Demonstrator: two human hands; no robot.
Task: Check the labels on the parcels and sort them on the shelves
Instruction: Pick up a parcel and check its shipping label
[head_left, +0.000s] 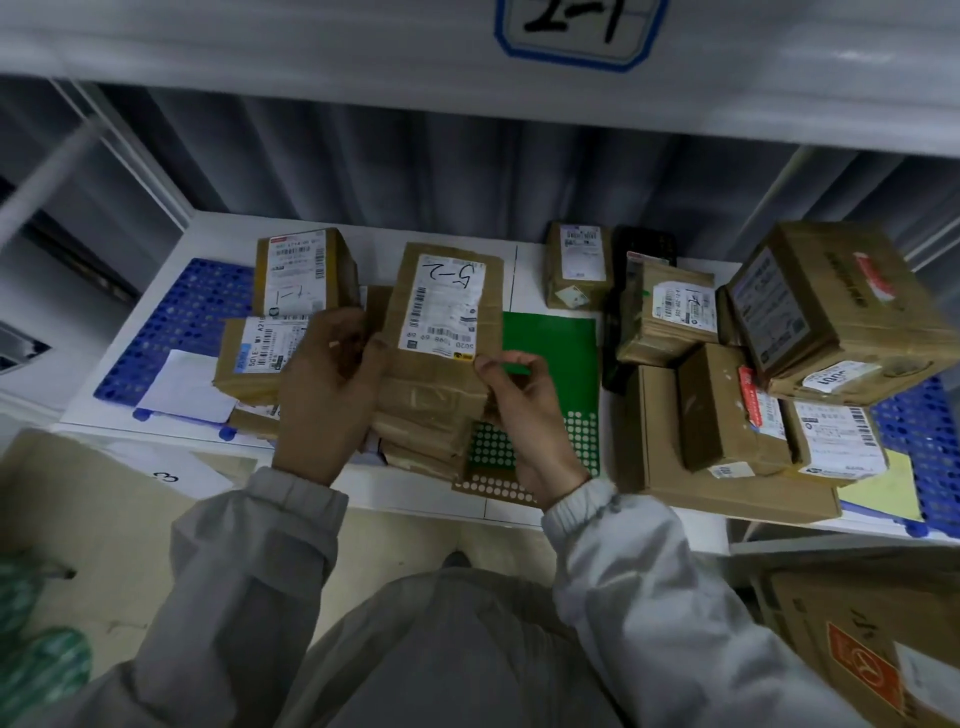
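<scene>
Brown parcels (441, 312) with white labels (447, 301), green white-dotted sheet (561, 364), blue perforated mat (176, 322).

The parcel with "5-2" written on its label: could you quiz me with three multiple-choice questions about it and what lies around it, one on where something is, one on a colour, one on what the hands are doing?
1. Where does the parcel marked 5-2 sit?
A. on top of a stack of parcels
B. on the floor
C. on the shelf above

2. What colour is the flat sheet just right of that stack?
A. red
B. green
C. yellow

3. What are the two hands doing?
A. both hang idle
B. both lie flat on the green sheet
C. the left hand and the right hand hold the stack from either side

Answers: 1 A, brown parcels are piled beneath it on the white shelf. 2 B, it is plainly green, with white dots near its front edge. 3 C, curled fingers grip the stack's left and right sides.
</scene>
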